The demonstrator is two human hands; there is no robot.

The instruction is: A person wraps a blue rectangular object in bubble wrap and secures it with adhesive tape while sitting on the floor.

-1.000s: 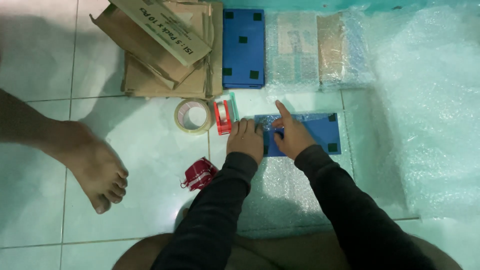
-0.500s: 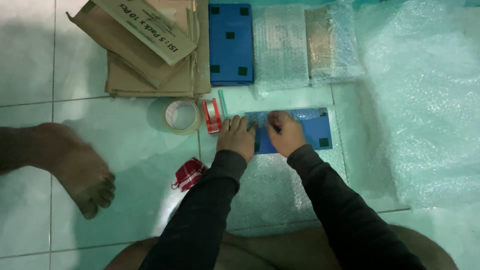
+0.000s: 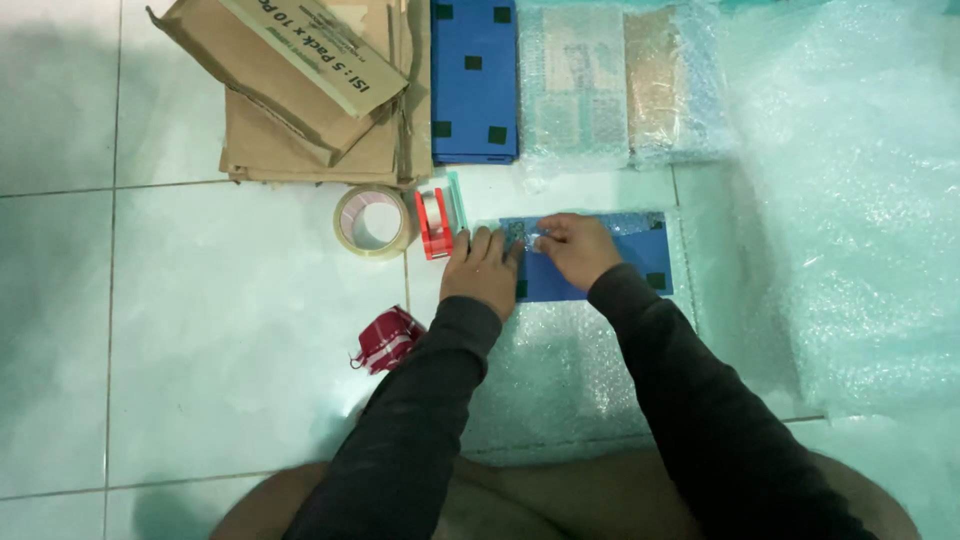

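The blue panel [image 3: 600, 262] lies on bubble wrap [image 3: 560, 370] on the floor, just right of the red tape dispenser [image 3: 436, 222]. The left hand [image 3: 482, 272] presses flat, fingers together; the right hand [image 3: 576, 247] pinches clear tape [image 3: 532, 238] on the panel.

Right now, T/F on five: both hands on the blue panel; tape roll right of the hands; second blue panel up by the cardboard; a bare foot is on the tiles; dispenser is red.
1. Both hands on the blue panel: true, left hand and right hand rest on it.
2. False: the tape roll lies left of them.
3. True: the second blue panel lies beside the flattened cardboard.
4. False: no foot in view.
5. True: the tape dispenser is red.
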